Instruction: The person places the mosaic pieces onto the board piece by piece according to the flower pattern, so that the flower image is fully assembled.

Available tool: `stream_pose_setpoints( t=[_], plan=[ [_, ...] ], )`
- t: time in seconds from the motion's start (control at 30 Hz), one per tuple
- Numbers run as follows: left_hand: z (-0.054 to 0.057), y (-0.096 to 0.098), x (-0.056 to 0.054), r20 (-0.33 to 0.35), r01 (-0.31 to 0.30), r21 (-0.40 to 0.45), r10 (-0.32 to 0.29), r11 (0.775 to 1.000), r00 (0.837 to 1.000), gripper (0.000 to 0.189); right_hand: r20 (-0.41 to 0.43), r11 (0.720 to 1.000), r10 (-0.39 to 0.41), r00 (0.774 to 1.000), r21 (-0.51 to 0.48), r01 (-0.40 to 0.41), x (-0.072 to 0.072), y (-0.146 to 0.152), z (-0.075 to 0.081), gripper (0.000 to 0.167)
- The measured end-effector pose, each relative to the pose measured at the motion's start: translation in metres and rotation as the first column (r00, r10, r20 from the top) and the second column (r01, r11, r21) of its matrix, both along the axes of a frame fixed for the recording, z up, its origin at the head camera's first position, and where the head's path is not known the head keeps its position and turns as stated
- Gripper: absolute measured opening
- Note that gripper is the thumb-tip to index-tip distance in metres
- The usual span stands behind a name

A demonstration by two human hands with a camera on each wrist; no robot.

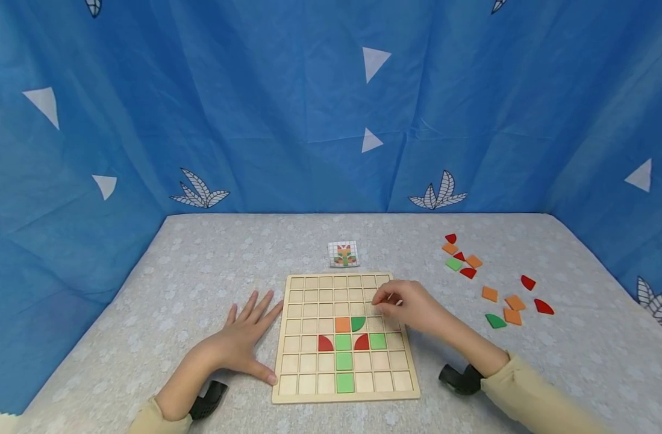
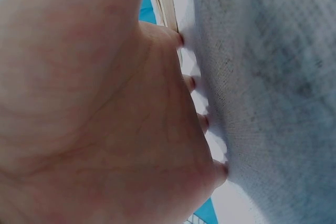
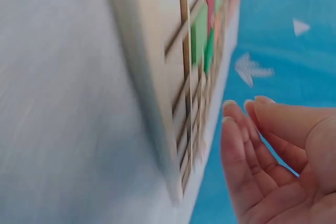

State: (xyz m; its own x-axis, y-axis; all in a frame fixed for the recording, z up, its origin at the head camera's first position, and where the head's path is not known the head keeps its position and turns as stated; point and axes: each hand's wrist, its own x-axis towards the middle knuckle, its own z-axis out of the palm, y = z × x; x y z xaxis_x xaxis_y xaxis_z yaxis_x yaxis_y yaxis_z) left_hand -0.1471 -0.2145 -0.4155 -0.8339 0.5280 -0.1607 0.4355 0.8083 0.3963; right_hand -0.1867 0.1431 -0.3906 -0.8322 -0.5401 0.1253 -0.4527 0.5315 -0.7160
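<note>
A wooden grid board (image 1: 308,399) lies on the table, holding several light green squares (image 1: 344,361), an orange square (image 1: 343,325), a dark green quarter-circle (image 1: 358,324) and two red quarter-circles (image 1: 325,343). My left hand (image 1: 237,345) rests spread on the cloth, thumb tip at the board's left edge; its palm (image 2: 105,129) fills the left wrist view. Over the board's right side hovers my right hand (image 1: 412,305). In the right wrist view its loosely bent fingers (image 3: 236,156) and thumb come close together, with no piece showing between them.
Loose orange squares (image 1: 490,293), red pieces (image 1: 544,307), a light green square (image 1: 454,263) and a dark green quarter-circle (image 1: 496,320) lie scattered to the right. A small pattern card (image 1: 343,254) sits behind the board. A blue curtain (image 1: 287,108) hangs at the back.
</note>
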Motion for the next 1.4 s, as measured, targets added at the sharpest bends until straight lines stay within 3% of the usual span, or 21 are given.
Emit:
stream_pose_setpoints(
  t=[0.17,0.33,0.43,0.67,0.87,1.17,1.4],
  plan=[
    [0.0,0.0,-0.001,0.006,0.003,-0.015,-0.003,1.0,1.0,0.13,-0.028,0.991,-0.101,0.994,0.088,0.103,0.006,0.045,0.007,0.008],
    [0.0,0.0,-0.001,0.009,0.005,-0.016,-0.005,1.0,1.0,0.13,-0.095,0.937,-0.226,0.969,0.25,0.243,0.013,0.097,0.012,0.012],
    [-0.001,0.0,-0.001,0.006,0.003,-0.024,-0.003,1.0,1.0,0.13,-0.073,0.915,-0.259,0.963,0.302,0.269,0.017,0.126,0.013,0.014],
    [0.001,0.0,0.0,0.001,0.002,-0.005,-0.002,1.0,1.0,0.13,0.007,0.898,-0.323,0.946,0.319,0.304,0.025,0.173,0.008,0.022],
    [0.002,0.0,0.0,0.006,0.003,0.009,-0.003,1.0,1.0,0.131,0.056,0.905,-0.339,0.939,0.293,0.309,0.028,0.185,-0.005,0.018],
    [0.001,0.0,0.0,0.003,0.012,-0.02,-0.012,1.0,1.0,0.13,-0.025,0.928,-0.264,0.964,0.265,0.261,0.028,0.177,-0.014,0.019],
    [0.002,-0.001,0.0,0.007,0.019,0.005,-0.019,1.0,1.0,0.13,0.017,0.932,-0.271,0.962,0.256,0.258,0.028,0.175,-0.015,0.021]
  ],
)
